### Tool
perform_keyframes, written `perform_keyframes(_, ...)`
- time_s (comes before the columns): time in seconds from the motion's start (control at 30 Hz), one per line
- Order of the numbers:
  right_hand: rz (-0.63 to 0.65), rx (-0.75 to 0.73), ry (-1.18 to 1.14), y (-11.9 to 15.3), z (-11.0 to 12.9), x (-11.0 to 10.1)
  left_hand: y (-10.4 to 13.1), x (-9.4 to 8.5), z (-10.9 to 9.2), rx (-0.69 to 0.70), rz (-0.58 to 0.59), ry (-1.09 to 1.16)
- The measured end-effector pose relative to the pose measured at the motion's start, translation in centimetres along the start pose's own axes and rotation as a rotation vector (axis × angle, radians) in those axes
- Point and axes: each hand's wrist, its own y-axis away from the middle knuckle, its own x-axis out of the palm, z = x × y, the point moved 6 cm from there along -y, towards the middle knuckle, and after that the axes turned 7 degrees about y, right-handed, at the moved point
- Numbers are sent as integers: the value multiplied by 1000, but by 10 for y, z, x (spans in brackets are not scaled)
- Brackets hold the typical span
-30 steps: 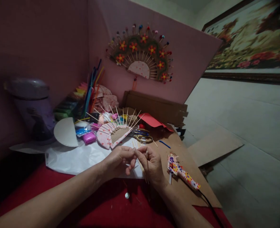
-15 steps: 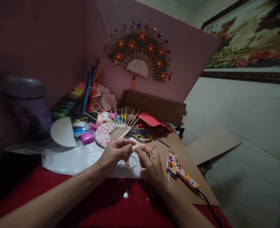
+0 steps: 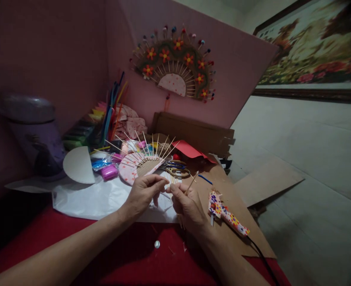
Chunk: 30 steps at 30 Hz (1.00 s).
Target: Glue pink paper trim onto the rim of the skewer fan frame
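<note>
Since one second ago, the fingertips of the left hand (image 3: pixel 144 192) and right hand (image 3: pixel 189 200) have been drawn slightly apart. A thin wooden stick (image 3: pixel 192 182) is gripped in the right fingers, its end angled up past the knuckles. The left thumb and forefinger are brought close together; whether anything is pinched there cannot be told. Just beyond the left fingertips, a stick-spoked, polka-dot half-disc fan (image 3: pixel 127 169) is laid; past the right fingertips, scissors (image 3: pixel 179 172) are placed.
</note>
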Motion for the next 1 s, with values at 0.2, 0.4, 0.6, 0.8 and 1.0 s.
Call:
perform_keyframes(0.2,20,54,-78,-1,-4,0,3,6,-4,95,78,-199)
perform_keyframes(0.4,73,108,-98,-1,-6,1,7,10,-23,252,134,-468)
perform_keyframes(0.6,178,163,-132,2,-7,8,0,2,-11,31,30,-199)
perform_keyframes(0.8,-30,-40,111,2,12,-4,-4,1,-6,-88,24,16)
perform_keyframes(1.0,-35,-55,133,2,14,-6,-4,1,11,-176,52,74)
